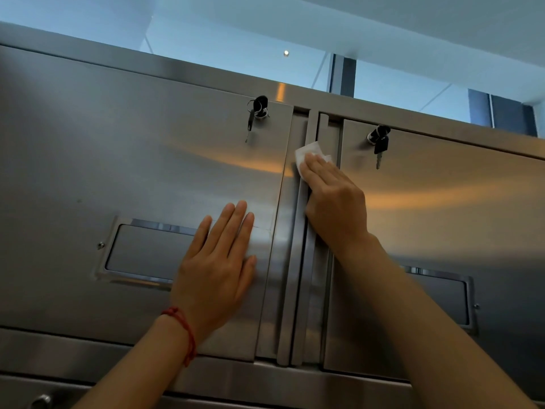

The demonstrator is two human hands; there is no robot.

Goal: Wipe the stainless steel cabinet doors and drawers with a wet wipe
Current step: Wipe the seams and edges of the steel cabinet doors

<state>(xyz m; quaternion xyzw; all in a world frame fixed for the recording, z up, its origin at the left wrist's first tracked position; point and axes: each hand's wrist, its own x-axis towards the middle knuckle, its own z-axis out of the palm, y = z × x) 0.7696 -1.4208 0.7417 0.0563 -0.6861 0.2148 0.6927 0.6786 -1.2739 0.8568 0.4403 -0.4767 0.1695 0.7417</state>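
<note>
A white wet wipe [309,156] lies flat on the vertical strip between two stainless steel cabinet doors, near the top. The right hand [333,202] presses it there with straight fingers [312,169] held together; most of the wipe is hidden under them. The left hand [218,267] rests flat on the left door [118,160], fingers straight and slightly spread, a red string bracelet [184,332] on its wrist. Keys [256,112] hang in each door's lock. The right door [442,208] is partly cut off.
</note>
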